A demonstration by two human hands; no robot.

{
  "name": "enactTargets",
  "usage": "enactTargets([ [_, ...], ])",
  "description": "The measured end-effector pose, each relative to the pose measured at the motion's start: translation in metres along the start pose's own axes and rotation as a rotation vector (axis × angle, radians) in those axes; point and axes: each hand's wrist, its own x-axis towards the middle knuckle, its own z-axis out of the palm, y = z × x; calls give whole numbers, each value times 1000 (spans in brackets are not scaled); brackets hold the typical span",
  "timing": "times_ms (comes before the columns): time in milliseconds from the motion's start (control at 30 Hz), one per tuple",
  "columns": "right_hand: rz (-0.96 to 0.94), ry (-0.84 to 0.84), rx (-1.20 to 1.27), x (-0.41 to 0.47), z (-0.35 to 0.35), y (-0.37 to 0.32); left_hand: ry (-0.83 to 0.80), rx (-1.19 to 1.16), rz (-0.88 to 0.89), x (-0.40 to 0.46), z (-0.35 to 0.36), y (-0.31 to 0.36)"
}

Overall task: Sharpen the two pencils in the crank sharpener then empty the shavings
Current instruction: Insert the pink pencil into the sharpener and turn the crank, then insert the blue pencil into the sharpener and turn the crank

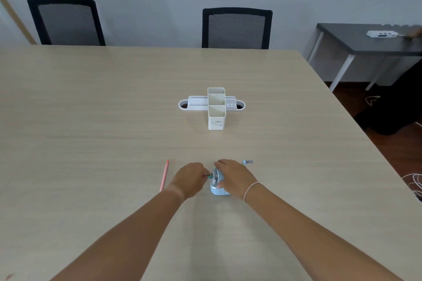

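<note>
A light blue crank sharpener stands on the wooden table near its front. My right hand rests over its top and right side, gripping it. The crank handle sticks out beyond my right hand. My left hand is closed on a short green pencil whose end meets the sharpener's left face; most of that pencil is hidden in my fingers. A pink pencil lies loose on the table left of my left hand.
A white desk organiser with upright compartments stands mid-table beyond the sharpener. Two black mesh chairs sit at the far edge. A dark side table with a white power strip stands at the right, cables on the floor.
</note>
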Motion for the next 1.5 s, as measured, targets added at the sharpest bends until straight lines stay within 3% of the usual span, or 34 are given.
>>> enactTargets([
  [633, 5, 31, 8, -4, 2, -6, -40, 92, 33, -16, -10, -20],
  [833, 16, 51, 32, -1, 5, -4, -20, 162, -134, -32, -22, -82],
  [1100, -5, 59, 23, 0, 4, -5, 72, -156, -239, -25, 2, -55],
  [1500, -10, 39, 38, 1, 5, -4, 167, -527, -545, -12, 31, -31],
])
